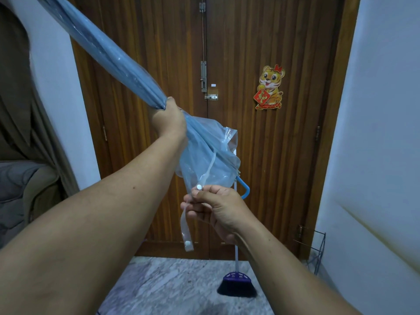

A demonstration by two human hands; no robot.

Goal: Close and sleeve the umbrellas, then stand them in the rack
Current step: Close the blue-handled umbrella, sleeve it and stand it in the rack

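A folded light-blue translucent umbrella (pixel 109 57) slants from the upper left down to the middle, its tip out of frame. My left hand (pixel 169 120) is clenched around its gathered canopy. Below that grip the canopy (pixel 204 155) hangs loose and crinkled. My right hand (pixel 216 206) pinches the clear closing strap (pixel 187 228) near a white snap button, and the strap's free end dangles below. The blue curved handle (pixel 244 189) shows just behind my right hand. A thin wire rack (pixel 318 248) stands by the right wall.
A closed wooden double door (pixel 261 155) with latches and a tiger sticker (pixel 270 87) fills the view ahead. A broom (pixel 237 284) leans against it on the marble floor (pixel 170 287). A curtain and a padded seat (pixel 20 189) sit at the left.
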